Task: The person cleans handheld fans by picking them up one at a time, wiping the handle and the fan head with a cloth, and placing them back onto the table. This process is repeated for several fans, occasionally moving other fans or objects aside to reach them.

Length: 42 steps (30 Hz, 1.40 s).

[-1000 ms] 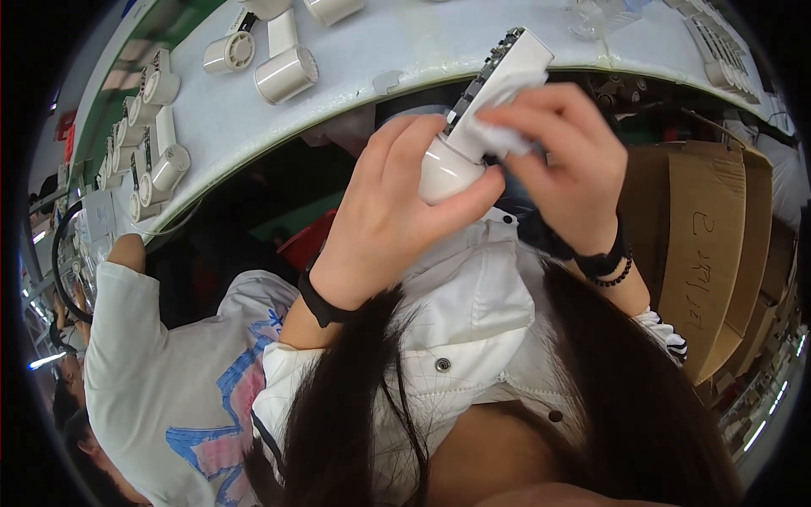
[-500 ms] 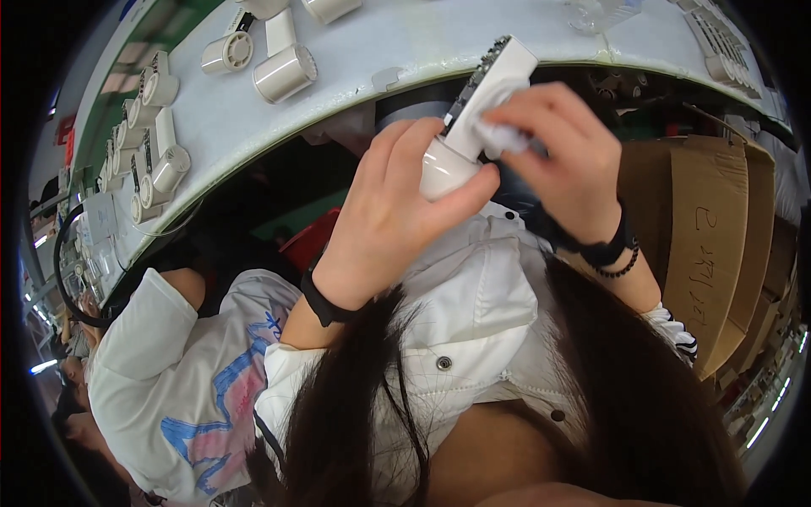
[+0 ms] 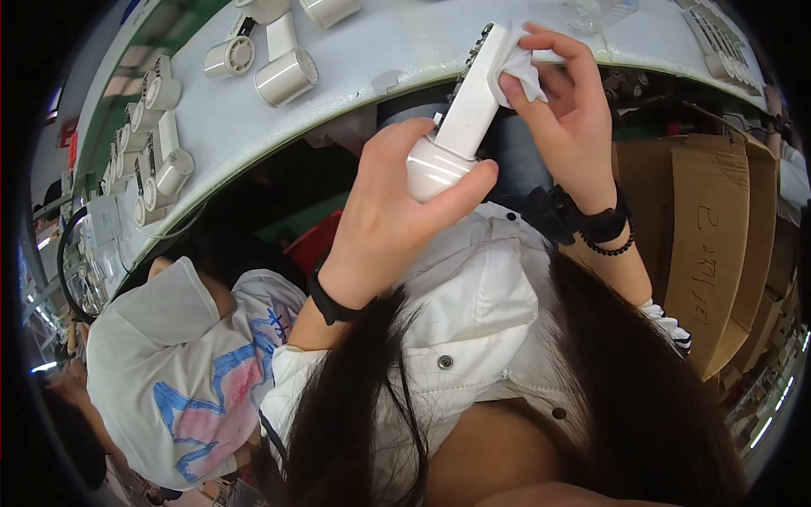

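A glossy white plastic appliance body [image 3: 470,108], with a round barrel and a long flat handle, is tilted in front of me above my lap. Dark parts run along the handle's left edge. My left hand [image 3: 380,198] is wrapped around the barrel, thumb on its right side. At the upper end of the handle, my right hand [image 3: 576,127] pinches a crumpled white wiping cloth [image 3: 525,74], which touches the handle's right side. I cannot make out whether it is cloth or tissue.
Similar white bodies lie on the bench [image 3: 363,59], with a row of them [image 3: 159,144] at the left and thin parts [image 3: 718,51] at the far right. An open cardboard box [image 3: 705,245] stands at my right. Another person in a white shirt [image 3: 186,355] is close at my left.
My right hand has moved up along the handle with the cloth, from near the barrel to the upper end. The person at the left has shifted. My left hand keeps its hold.
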{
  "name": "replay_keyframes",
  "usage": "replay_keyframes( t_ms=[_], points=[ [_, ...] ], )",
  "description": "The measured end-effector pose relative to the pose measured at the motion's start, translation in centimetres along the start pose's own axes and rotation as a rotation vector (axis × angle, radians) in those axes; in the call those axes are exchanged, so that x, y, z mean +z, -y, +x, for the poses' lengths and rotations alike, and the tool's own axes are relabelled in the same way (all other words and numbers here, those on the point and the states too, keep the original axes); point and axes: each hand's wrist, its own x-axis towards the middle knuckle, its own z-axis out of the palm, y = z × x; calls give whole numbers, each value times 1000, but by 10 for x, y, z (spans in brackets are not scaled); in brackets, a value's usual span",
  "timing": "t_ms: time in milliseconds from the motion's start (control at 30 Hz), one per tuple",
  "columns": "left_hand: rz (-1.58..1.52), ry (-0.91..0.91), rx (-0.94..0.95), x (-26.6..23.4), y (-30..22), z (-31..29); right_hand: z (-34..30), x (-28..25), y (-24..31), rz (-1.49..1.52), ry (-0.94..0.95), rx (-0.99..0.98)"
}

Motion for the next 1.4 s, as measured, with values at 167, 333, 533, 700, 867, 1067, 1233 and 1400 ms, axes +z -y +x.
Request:
replay_keyframes(
  t_ms=[167,333,533,700,867,1067,1233,1400],
  points=[
    [-70,-63,24,10,2,1,-1,10,6,226,36,231],
    [-911,-286,-282,17,-4,2,-7,16,9,264,-16,210],
    [-1322,28,-701,15,4,-13,2,-1,2,6,-85,178],
    [-1264,-136,-679,17,6,-10,14,-31,20,0,-15,-13],
    [-1244,-103,-691,16,6,-10,3,-11,34,-87,340,-178],
    [-1316,-194,-711,12,5,-15,0,0,26,-451,425,-592],
    [-1133,-142,-618,7,-2,-10,9,-6,24,-412,329,-339],
    [-1018,-135,-539,2,-1,-7,4,-3,39,-337,455,-219]
  ],
)
